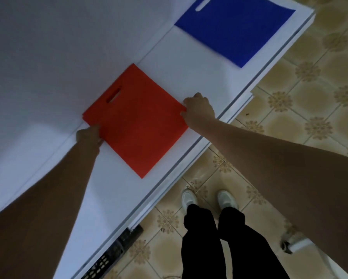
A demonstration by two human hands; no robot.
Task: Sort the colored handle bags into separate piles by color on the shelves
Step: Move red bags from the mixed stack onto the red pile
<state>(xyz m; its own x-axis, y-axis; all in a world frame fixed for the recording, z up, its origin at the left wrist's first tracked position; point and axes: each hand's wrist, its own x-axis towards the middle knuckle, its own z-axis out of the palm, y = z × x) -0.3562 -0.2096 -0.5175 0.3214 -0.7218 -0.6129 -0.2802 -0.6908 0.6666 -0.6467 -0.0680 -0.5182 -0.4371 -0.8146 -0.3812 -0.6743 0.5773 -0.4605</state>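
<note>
A red handle bag (134,125) lies flat on the white shelf (189,77), its side edges pinched by a person's left hand (89,135) and right hand (199,109), apparently squaring it onto a red pile. A blue handle bag (235,29) lies well apart, farther along. Next, likely, letting go and fetching another bag.

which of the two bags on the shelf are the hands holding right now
The red bag. The left hand and right hand grip its opposite corners, while the blue bag lies untouched farther along the white shelf.
</note>
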